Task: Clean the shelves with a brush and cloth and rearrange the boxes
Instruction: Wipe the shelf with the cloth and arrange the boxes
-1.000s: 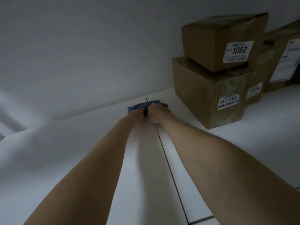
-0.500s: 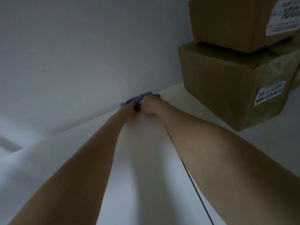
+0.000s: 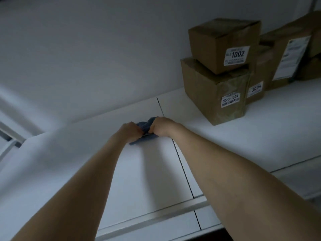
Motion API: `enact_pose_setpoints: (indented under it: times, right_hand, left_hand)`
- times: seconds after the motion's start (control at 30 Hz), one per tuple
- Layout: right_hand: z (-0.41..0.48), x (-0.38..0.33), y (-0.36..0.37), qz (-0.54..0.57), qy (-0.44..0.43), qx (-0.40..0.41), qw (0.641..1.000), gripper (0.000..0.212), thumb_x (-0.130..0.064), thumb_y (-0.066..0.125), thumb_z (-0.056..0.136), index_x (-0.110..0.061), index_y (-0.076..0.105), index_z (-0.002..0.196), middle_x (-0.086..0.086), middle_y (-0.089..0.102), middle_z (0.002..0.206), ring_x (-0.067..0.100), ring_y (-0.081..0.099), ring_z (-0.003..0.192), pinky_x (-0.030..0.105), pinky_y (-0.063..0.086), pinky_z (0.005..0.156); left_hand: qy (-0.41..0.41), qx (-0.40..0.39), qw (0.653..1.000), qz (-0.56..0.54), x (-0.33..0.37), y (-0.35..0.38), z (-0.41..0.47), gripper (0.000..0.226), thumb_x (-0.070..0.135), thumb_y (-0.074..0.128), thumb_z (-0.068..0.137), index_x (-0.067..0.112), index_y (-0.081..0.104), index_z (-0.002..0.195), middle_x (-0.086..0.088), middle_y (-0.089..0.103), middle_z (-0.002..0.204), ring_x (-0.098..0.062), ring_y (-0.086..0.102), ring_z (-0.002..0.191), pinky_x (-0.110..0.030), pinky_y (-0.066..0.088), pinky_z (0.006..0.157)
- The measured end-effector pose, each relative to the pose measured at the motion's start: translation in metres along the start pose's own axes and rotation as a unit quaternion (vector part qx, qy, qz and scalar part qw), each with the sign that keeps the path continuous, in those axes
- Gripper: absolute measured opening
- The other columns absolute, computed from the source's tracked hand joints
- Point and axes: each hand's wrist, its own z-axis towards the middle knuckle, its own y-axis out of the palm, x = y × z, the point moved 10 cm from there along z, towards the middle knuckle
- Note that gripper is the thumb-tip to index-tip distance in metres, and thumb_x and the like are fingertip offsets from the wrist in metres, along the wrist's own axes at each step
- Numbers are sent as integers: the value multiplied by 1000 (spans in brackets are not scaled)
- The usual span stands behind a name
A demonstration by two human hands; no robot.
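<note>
**A:** What's changed on the shelf (image 3: 152, 180)?

**B:** Both hands have drawn back from its rear edge toward the front. The left hand (image 3: 131, 130) and right hand (image 3: 161, 126), fingers curled, bunch the blue cloth (image 3: 145, 126) between them beside the panel seam (image 3: 182, 168), roughly mid-depth.

**A:** Meaning?

**B:** I'd judge one wiping stroke is done. Toward the rear right corner, the stacked boxes (image 3: 213, 91) sit unmoved, so rearranging hasn't begun.

White wall (image 3: 86, 49) behind; pale frame bars (image 3: 7, 148) at left edge.
</note>
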Motion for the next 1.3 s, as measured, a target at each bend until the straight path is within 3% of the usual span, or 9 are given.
enact_pose_setpoints:
  times: [0.2, 0.37, 0.53, 0.7, 0.8, 0.87, 1.1, 1.2, 1.3]
  right_hand:
    - [-67, 1, 21, -89, -19, -19, 996, 31, -13, 58, 84, -9, 69, 112, 11, 67, 113, 28, 61, 102, 32, 50, 85]
    - [-109, 12, 37, -103, 4, -88, 991, 37, -14, 73, 74, -13, 71, 111, 9, 69, 105, 26, 63, 98, 37, 53, 87]
    - [-132, 16, 53, -44, 2, -160, 986, 36, -6, 73, 76, -15, 71, 111, -3, 65, 106, 18, 57, 96, 29, 46, 80]
    - [-110, 17, 38, -91, 57, -31, 994, 32, -14, 68, 79, -12, 67, 111, 12, 65, 104, 30, 64, 96, 32, 49, 72]
    - [-88, 7, 32, -104, 90, 42, 990, 38, -18, 62, 88, -17, 59, 126, 12, 50, 130, 32, 50, 117, 36, 46, 92]
    - [-73, -7, 44, -107, 95, 55, 988, 40, -21, 57, 93, -24, 53, 133, 9, 37, 140, 32, 37, 126, 38, 38, 105]
    - [-48, -84, 108, -112, -4, 8, 994, 41, -20, 40, 100, -35, 50, 137, 13, 17, 153, 38, 25, 130, 38, 28, 112]
    - [-60, -87, 106, -106, -17, 2, 994, 38, -21, 42, 100, -33, 55, 134, 13, 27, 147, 37, 30, 128, 40, 32, 110]
    - [-81, -68, 86, -86, -1, 1, 996, 34, -21, 53, 93, -28, 63, 125, 10, 47, 132, 33, 48, 115, 39, 44, 100]
  left_hand:
    - [23, -33, 999, -24, 28, 8, -66, 22, 32, 50, 89, 11, 55, 88, -14, 66, 95, -29, 63, 91, -28, 42, 70]
    - [25, -130, 988, -78, 49, 22, -109, 26, 27, 66, 72, 11, 52, 57, 4, 53, 36, -8, 52, 34, -16, 40, 40]
    - [49, -175, 980, -87, 63, 32, -126, 20, 24, 70, 69, 10, 59, 58, 2, 61, 46, -8, 57, 35, -17, 48, 46]
    - [111, -91, 990, -17, 69, 23, -121, 23, 31, 59, 86, 8, 58, 84, -4, 60, 71, -21, 60, 70, -29, 47, 70]
    - [98, -82, 990, -59, 43, 35, -110, 34, 20, 45, 96, 4, 54, 125, -13, 60, 119, -28, 57, 110, -30, 46, 89]
    - [76, -61, 993, -71, 14, 39, -104, 35, 14, 43, 97, 6, 51, 131, -15, 54, 130, -29, 52, 119, -32, 42, 99]
    - [8, -99, 995, 15, -70, 56, -104, 36, 17, 40, 100, 5, 51, 132, -15, 56, 129, -27, 53, 119, -30, 42, 97]
    - [25, -107, 993, 47, -62, 49, -111, 36, 29, 45, 99, 6, 54, 125, -9, 61, 116, -24, 56, 115, -29, 43, 88]
    - [123, -85, 988, -38, -24, 32, -128, 46, 38, 61, 89, 34, 43, 132, 10, 58, 102, -15, 58, 99, -20, 40, 79]
